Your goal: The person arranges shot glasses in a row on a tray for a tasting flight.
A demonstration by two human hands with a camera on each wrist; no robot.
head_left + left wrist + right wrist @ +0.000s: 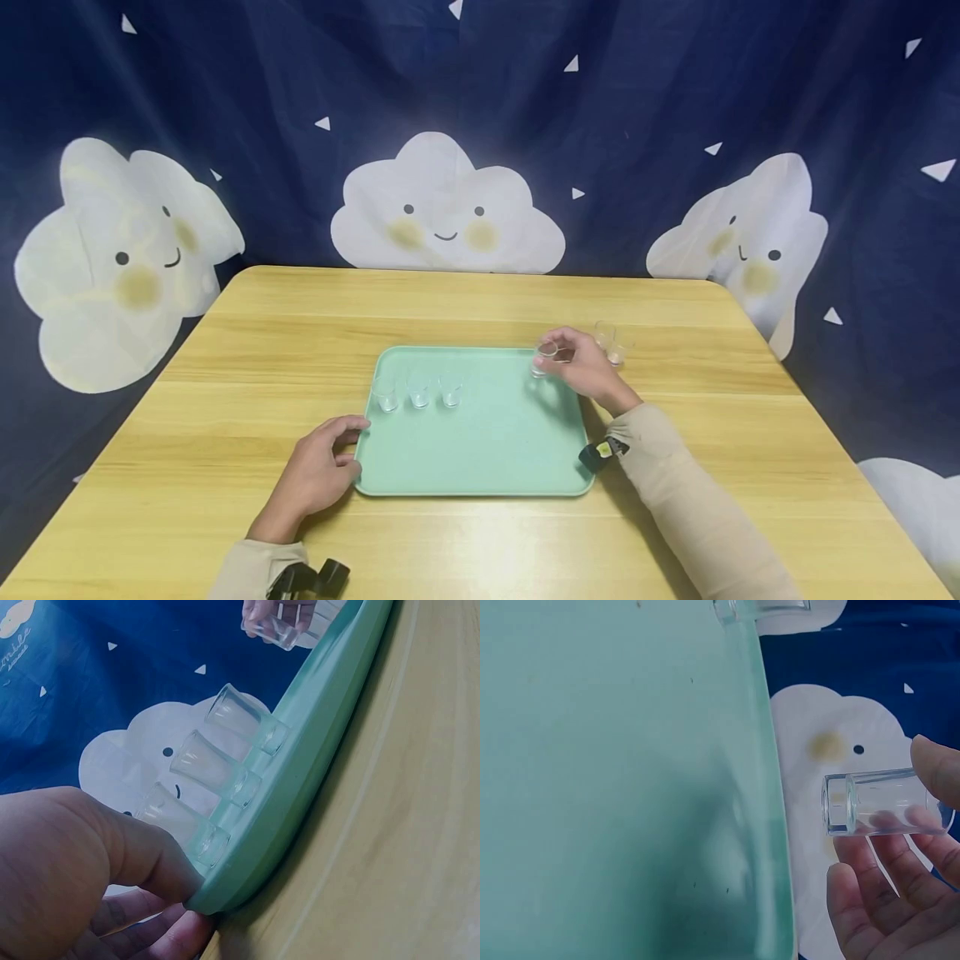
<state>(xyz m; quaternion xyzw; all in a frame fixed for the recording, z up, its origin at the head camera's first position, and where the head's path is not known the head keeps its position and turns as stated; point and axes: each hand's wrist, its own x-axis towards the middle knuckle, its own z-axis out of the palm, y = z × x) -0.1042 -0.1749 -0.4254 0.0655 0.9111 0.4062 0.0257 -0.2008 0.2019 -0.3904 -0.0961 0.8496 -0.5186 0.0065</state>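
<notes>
In the head view, my right hand (581, 367) holds a small clear shot glass (543, 360) upright above the back right corner of the green tray (480, 467). The right wrist view shows thumb and fingers around the upper part of that shot glass (881, 802), its thick base free. My left hand (322, 467) grips the tray's left edge, thumb and fingertips at the rim. Three more shot glasses (247, 720) stand upright in a row toward the back left of the tray.
Behind the right hand, more clear glasses (604, 335) stand on the wooden table (300, 333), partly hidden by the hand. A dark blue curtain (480, 83) with cloud prints hangs along the table's far edge.
</notes>
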